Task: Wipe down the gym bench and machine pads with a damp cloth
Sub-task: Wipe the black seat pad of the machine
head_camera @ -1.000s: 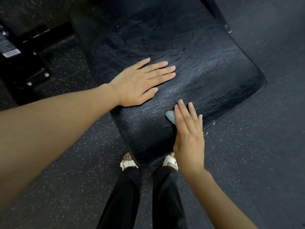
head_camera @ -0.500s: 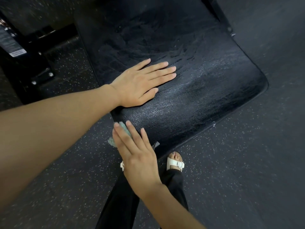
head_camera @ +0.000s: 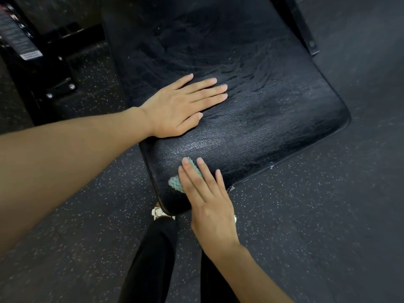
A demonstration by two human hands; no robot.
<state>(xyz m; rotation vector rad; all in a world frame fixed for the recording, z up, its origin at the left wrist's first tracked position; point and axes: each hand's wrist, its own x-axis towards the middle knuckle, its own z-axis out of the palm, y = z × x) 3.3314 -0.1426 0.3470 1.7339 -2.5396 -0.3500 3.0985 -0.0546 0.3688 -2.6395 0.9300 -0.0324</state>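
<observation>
We are pressing our left hand (head_camera: 179,108) flat on the black bench pad (head_camera: 273,119), close to its left edge. Its fingers (head_camera: 207,88) are lying straight and close together with the thumb alongside, gripping nothing. We are laying our right hand (head_camera: 209,206) over a small teal cloth (head_camera: 176,183) at the pad's near left corner. These fingers (head_camera: 205,178) are reaching out straight and slightly spread, pressing the cloth down onto the vinyl rather than curling round it. The cloth is showing only as a knobbly patch just left of the fingers and a sliver between two of them, and the rest is lying hidden under the hand. Wet streaks are glistening across the middle of the pad. We are standing on a dark speckled floor (head_camera: 317,226), with a black trouser leg (head_camera: 153,259) and a white sandal (head_camera: 157,212) showing below the pad's near corner. A black machine frame (head_camera: 54,68) bearing a printed label (head_camera: 21,38) is standing at the upper left.
</observation>
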